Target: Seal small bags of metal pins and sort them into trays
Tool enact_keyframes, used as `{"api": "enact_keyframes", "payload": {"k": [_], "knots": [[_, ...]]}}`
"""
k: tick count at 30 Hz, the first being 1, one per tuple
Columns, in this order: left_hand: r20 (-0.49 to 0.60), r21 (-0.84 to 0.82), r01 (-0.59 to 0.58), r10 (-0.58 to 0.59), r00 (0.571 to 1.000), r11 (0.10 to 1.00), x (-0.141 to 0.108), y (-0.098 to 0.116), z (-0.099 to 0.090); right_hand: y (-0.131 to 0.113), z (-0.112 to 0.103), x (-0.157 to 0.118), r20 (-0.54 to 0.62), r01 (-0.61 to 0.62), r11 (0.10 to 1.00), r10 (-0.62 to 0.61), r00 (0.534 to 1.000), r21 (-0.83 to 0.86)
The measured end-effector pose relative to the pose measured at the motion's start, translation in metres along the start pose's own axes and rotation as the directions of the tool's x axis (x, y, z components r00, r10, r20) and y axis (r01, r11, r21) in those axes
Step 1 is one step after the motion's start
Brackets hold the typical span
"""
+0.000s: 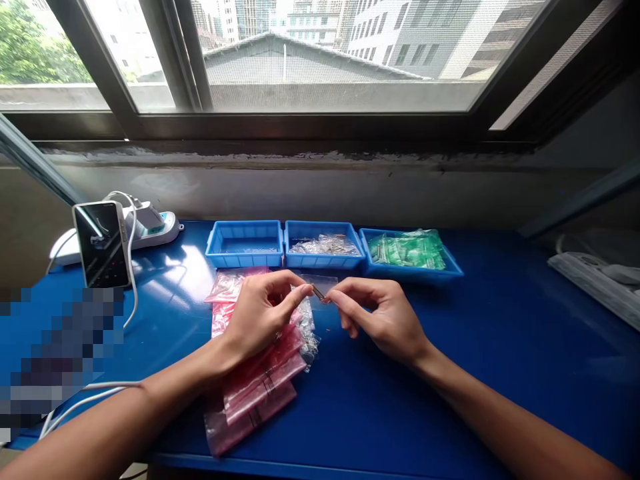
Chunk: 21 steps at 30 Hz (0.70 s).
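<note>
Between my hands is a slim brownish metal pin (319, 292), possibly more than one, too small to make out fully. Thumb and fingertips of my left hand (265, 310) pinch its left end. My right hand (377, 310) is closed in a pinch at the other end. Just behind the fingertips lies a small clear plastic bag (327, 283), partly hidden. Under and beside my left hand is a stack of pink plastic bags (265, 387), some with dark thin parts inside. Clear bags of small silvery parts (309, 343) lie along its right side.
Three blue bins line the back of the blue table (400, 413): a left bin (245, 260), a middle bin (325, 261) with clear bags, and a right bin (425, 272) with green bags. At left, a phone (101, 243) leans by a white power strip (163, 233) with cables.
</note>
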<state>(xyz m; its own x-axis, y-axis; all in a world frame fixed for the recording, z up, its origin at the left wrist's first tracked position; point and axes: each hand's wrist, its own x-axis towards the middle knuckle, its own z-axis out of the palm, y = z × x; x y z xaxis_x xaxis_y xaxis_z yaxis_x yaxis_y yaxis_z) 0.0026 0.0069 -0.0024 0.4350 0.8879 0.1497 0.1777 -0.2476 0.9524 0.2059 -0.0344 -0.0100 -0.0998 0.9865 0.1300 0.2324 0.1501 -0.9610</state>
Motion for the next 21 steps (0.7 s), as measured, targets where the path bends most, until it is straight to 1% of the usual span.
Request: {"api": "enact_keyframes", "payload": {"k": [4,6,9,13,17,21], "knots": [[-0.020,-0.055,-0.003,0.002,1.000,0.998,-0.0008,-0.0003,0.0005,0.0013,0.0006,-0.0013,-0.023,-0.006,1.000,0.007,1.000,0.031],[-0.013,-0.080,0.001,-0.002,1.000,0.997,-0.0013,-0.0002,0.0003,0.0023,0.0009,-0.0014,-0.023,-0.004,0.998,0.006,1.000,0.063],[-0.011,-0.086,-0.025,0.024,1.000,0.996,-0.0019,-0.0002,-0.0003,0.0044,0.0013,-0.0005,-0.037,0.019,0.995,-0.016,0.999,0.098],[-0.039,-0.062,-0.070,0.068,0.997,0.996,-0.0023,-0.0015,-0.0009,0.0045,0.0013,-0.0001,-0.093,0.094,0.995,-0.091,0.992,0.032],[-0.057,-0.047,-0.110,0.108,0.993,0.993,-0.0029,-0.0039,-0.0014,0.0026,0.0011,-0.0023,-0.117,0.175,0.984,-0.179,0.977,-0.046],[-0.059,-0.034,-0.133,0.131,0.990,0.990,-0.0031,-0.0056,-0.0017,0.0043,0.0008,-0.0022,-0.115,0.219,0.975,-0.222,0.968,-0.043]]}}
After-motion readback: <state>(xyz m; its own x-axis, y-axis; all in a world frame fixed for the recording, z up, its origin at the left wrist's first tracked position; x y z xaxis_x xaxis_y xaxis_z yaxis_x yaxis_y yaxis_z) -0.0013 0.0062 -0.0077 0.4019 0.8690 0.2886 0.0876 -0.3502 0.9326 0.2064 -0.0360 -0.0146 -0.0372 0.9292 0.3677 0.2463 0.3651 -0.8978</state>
